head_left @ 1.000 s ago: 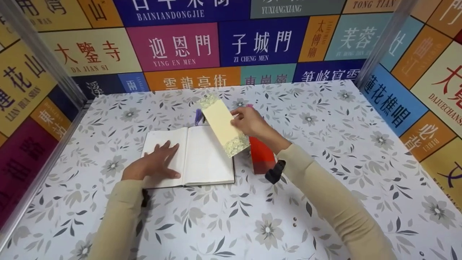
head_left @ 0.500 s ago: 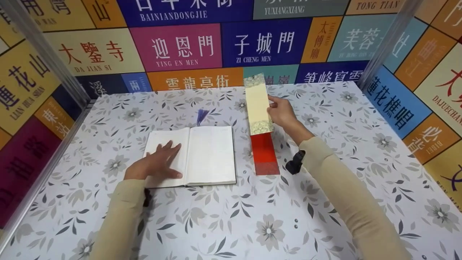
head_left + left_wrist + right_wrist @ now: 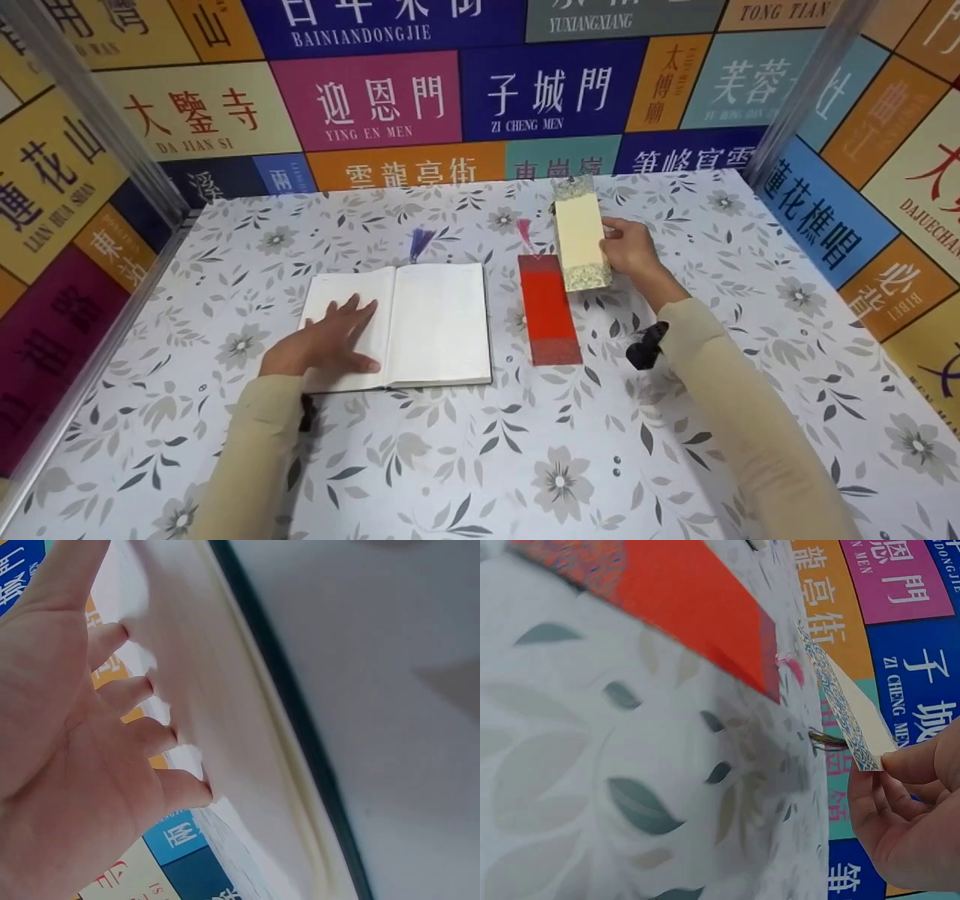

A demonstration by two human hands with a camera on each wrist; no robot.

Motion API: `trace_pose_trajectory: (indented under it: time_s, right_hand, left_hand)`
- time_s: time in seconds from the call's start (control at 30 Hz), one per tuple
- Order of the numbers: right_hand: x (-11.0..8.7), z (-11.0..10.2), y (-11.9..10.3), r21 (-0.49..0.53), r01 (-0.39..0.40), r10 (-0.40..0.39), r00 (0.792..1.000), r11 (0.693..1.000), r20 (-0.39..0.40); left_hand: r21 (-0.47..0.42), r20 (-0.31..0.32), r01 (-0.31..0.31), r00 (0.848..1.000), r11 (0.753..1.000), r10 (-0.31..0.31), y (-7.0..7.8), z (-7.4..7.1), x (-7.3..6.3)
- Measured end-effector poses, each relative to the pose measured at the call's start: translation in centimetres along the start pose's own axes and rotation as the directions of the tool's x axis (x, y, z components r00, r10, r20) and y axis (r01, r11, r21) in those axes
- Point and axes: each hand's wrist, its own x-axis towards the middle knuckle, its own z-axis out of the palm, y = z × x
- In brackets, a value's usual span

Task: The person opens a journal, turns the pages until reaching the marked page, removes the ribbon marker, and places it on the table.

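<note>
An open notebook [image 3: 439, 326] with blank pale pages lies on the table. My left hand [image 3: 326, 341] rests spread on its left page; in the left wrist view the fingertips touch the paper. My right hand [image 3: 634, 247] pinches a cream bookmark [image 3: 581, 236] with patterned ends by its right edge, between thumb and fingers. In the right wrist view, this bookmark [image 3: 847, 701] is raised off the cloth and a dark tassel hangs near it. A red bookmark [image 3: 550, 307] with a pink tassel [image 3: 524, 232] lies flat between the notebook and the cream bookmark.
A purple tassel [image 3: 421, 241] sticks out past the notebook's top edge. The floral tablecloth [image 3: 480, 457] covers the whole table. Upright panels printed with Chinese characters [image 3: 551, 90] stand along the back and both sides.
My right hand has carried the cream bookmark rightward, from over the notebook, across the red bookmark, to that one's right side. My left hand has stayed on the page.
</note>
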Motion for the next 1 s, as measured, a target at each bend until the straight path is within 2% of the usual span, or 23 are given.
trace_pose_trajectory:
  time_s: [0.23,0.4,0.67,0.87,1.0]
  right_hand:
    - [-1.1,0.1,3.0,0.064,-0.044,0.041,0.998,0.997,0.050]
    - [-2.7,0.1,4.1,0.070,-0.062,0.055,0.993,0.996,0.106]
    - [-4.7,-0.4,4.4,0.000,-0.043,0.042,0.989,0.999,0.143]
    - [-5.8,-0.9,5.3,-0.091,0.031,-0.015,0.984,0.995,0.179]
    - [-6.5,-1.0,5.7,-0.179,0.080,-0.044,0.980,0.981,0.195]
  left_hand:
    - [-0.004,0.012,-0.001,1.000,1.000,0.001,0.0,0.2,0.0]
    - [-0.017,0.012,-0.016,1.000,1.000,0.016,-0.1,0.1,0.0]
    - [-0.009,0.013,-0.025,1.000,1.000,0.025,-0.1,0.0,0.1]
    - [0.000,0.017,-0.019,1.000,1.000,0.019,0.0,0.0,0.1]
    - [-0.005,0.019,-0.022,1.000,1.000,0.022,0.0,-0.1,0.1]
